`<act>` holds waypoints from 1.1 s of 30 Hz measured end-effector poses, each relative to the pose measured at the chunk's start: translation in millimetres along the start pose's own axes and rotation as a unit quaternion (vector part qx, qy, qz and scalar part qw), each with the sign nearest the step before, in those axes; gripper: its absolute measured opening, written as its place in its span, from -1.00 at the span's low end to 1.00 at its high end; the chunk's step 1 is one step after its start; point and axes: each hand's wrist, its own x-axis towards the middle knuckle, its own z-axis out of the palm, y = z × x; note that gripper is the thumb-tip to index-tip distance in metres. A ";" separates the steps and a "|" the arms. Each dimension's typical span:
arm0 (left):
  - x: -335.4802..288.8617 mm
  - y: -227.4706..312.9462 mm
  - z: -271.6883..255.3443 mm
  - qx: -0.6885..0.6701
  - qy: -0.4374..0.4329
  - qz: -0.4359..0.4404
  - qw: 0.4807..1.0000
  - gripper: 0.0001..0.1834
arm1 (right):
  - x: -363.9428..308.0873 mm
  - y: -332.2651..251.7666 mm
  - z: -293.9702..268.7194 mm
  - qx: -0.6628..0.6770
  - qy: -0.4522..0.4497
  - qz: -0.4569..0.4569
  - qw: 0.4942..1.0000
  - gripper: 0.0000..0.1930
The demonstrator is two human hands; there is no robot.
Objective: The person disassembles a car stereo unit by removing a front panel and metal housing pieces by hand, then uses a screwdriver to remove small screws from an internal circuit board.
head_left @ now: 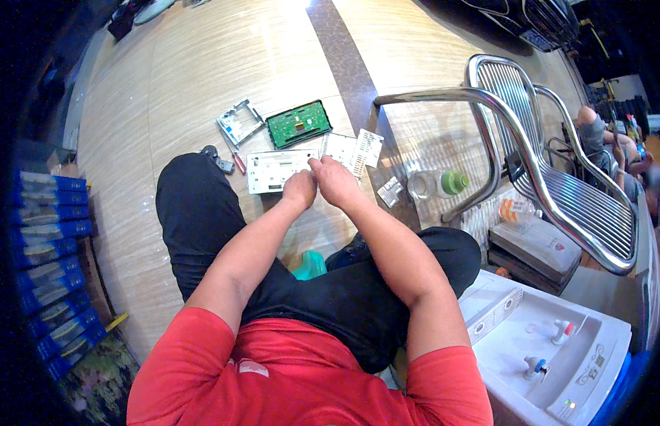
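Note:
A flat, silver-white metal housing [264, 172] with cut-outs lies on the floor between my knees. My left hand [300, 190] and my right hand [333, 182] meet at its right end, fingers closed; whatever is between the fingertips is hidden. Just beyond the housing is a green circuit board [291, 128] in a black frame. To its left sits a metal bracket frame [240, 125], with a small red-handled tool [239, 163] below it. Slotted metal plates [370, 148] lie right of my hands, and a smaller metal piece [390, 192] is nearer my right knee.
A clear bottle with a green lid [454, 183] lies to the right under a chrome chair [511, 106]. Closer in are a grey box [536, 241] and a white water dispenser [578, 334]. Blue boxes [56, 270] are stacked at left. Another person [600, 142] is at far right.

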 end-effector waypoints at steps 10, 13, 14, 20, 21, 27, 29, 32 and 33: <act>-4.8 5.0 -9.1 -0.001 -0.007 0.016 1.000 -0.74 | 1.3 2.5 -2.0 0.014 0.025 0.007 1.000 -0.72; -1.8 2.0 -6.8 0.062 -0.008 0.052 0.997 -0.77 | 3.8 2.0 -11.4 0.037 0.061 0.021 0.997 -0.70; -1.3 2.7 -7.0 0.061 -0.008 0.052 0.997 -0.77 | 4.7 3.7 -13.5 0.037 0.061 0.021 0.997 -0.70; -1.4 4.4 -7.8 0.067 -0.010 0.041 0.997 -0.79 | 3.8 2.9 -32.4 0.033 0.071 0.049 0.996 -0.68; -2.2 6.1 -8.8 0.069 -0.017 0.049 0.996 -0.79 | 5.0 3.3 -36.0 0.047 0.111 0.047 0.992 -0.74; -1.8 -5.5 -4.3 0.067 0.014 0.108 0.992 -0.82 | 4.5 -13.5 -89.2 0.078 0.193 0.056 0.976 -0.75; 1.3 -7.2 -0.6 0.060 0.016 0.107 0.992 -0.81 | -0.2 -20.5 -110.2 0.128 0.252 0.039 0.958 -0.72; 2.1 -7.1 2.3 0.047 0.028 0.100 0.994 -0.81 | -8.1 -26.5 -138.3 0.165 0.304 0.030 0.938 -0.70; 1.2 -7.5 2.6 0.047 0.032 0.097 0.994 -0.82 | -12.6 -26.3 -147.8 0.144 0.332 0.008 0.932 -0.73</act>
